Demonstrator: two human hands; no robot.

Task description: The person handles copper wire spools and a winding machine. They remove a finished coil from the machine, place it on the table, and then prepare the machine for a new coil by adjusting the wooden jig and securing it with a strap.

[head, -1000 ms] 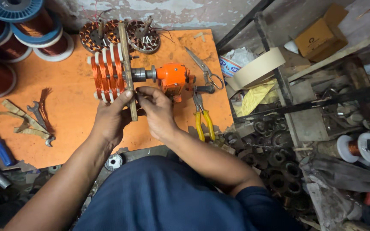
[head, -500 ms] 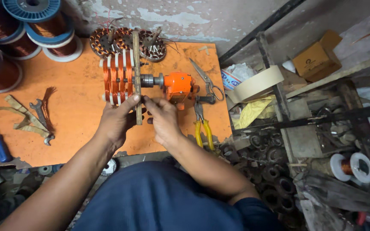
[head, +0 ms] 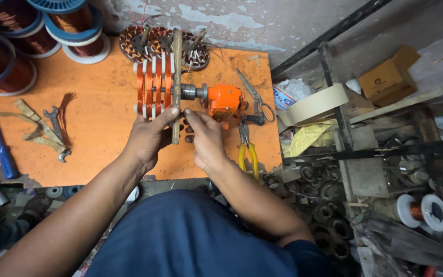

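Coil former (head: 154, 87) with copper windings between white plates sits mid-bench, far from the body, on the orange winder (head: 223, 100). Since a second ago the hands have barely shifted; work continues at the wooden bar (head: 176, 82). Left hand (head: 148, 138) pinches the bar's near end; right hand (head: 204, 139) is loosely curled beside it. Yellow pliers (head: 248, 154) lie right.

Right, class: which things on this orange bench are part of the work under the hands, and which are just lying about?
In use:
left hand
right hand
wooden bar
copper coil former
orange winding machine

Lying about:
yellow-handled pliers
scissors
blue screwdriver
spanner
copper wire spools
masking tape roll
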